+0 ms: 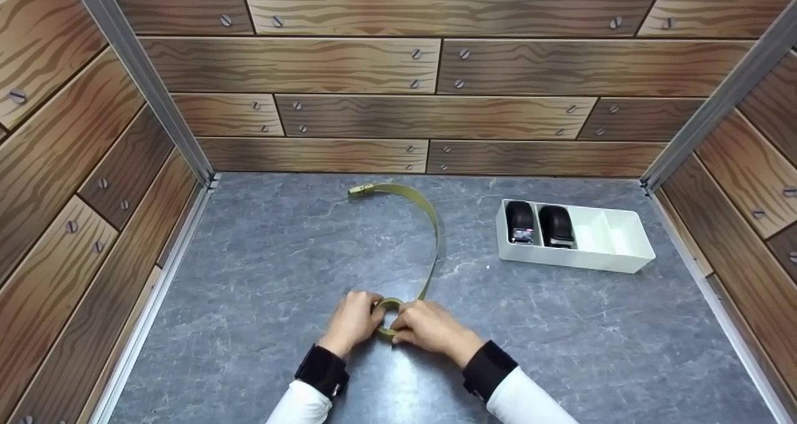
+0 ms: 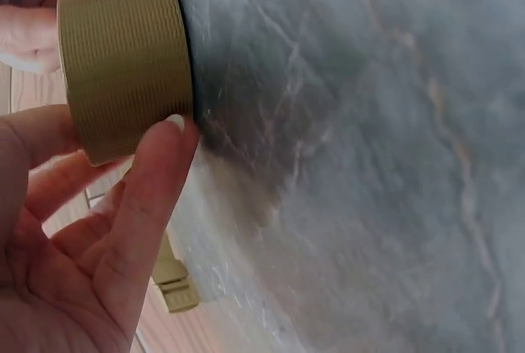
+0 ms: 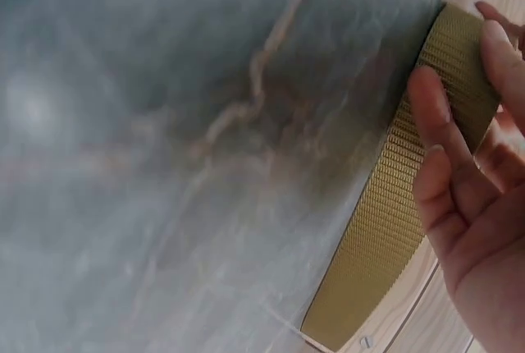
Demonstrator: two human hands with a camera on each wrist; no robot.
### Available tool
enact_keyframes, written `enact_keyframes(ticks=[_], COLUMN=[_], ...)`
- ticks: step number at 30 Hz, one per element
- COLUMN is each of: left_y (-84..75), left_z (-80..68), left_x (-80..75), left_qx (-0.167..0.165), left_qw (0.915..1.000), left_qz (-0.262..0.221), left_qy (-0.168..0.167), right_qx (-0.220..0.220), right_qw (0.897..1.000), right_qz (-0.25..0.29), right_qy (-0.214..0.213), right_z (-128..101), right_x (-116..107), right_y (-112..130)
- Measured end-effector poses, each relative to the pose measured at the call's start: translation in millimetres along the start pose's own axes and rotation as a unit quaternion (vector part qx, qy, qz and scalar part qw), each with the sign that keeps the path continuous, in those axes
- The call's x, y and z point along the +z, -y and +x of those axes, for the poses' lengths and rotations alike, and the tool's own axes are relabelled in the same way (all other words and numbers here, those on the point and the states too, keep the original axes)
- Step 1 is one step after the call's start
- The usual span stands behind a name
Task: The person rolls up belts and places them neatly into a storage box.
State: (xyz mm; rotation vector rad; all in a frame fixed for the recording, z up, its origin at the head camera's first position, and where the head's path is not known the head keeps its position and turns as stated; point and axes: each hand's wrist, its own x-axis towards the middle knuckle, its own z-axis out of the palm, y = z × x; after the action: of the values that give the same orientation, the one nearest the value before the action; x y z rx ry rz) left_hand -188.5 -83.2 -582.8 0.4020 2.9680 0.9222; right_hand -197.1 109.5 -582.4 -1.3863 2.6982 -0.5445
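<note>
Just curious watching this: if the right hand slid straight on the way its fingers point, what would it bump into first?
The right hand points left at the rolled end of the belt it already holds; just beyond that, probably the left hand.

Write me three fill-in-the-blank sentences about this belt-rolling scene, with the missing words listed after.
1. Both hands, the left hand and the right hand, hold the rolled end of an olive webbing ____.
2. The white tray holds ____ dark rolls in its left compartments.
3. The belt's buckle lies on the grey tabletop near the ____ wall.

Missing words: belt; two; back
</note>
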Motion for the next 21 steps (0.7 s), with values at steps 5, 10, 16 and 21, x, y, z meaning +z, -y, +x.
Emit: enact_keyframes(ticks=[5, 10, 16, 21], left_y=[-0.7, -0.1, 1.1, -1.6], left_z=[-0.6, 2.0, 4.3, 3.3], left_x=[-0.2, -0.8, -0.2, -1.7], left_qx=[-0.015, -0.003, 0.028, -0.003], left_qw=[0.9999, 0.9999, 0.9991, 1.0000], left_qz=[-0.008, 0.009, 0.031, 0.008], left_qy=[0.002, 0.006, 0.003, 0.000], right_qx=[0.001, 0.003, 0.006, 0.014], right_qw=[1.000, 1.000, 1.000, 0.999], right_qz=[-0.019, 0.003, -0.004, -0.023], right_qy=[-0.021, -0.006, 0.001, -0.017], right_z=[0.5, -1.9, -2.5, 1.6], right_x=[4.1, -1.2, -2.9, 1.7], right_y=[2.4, -2.3, -1.4, 4.8])
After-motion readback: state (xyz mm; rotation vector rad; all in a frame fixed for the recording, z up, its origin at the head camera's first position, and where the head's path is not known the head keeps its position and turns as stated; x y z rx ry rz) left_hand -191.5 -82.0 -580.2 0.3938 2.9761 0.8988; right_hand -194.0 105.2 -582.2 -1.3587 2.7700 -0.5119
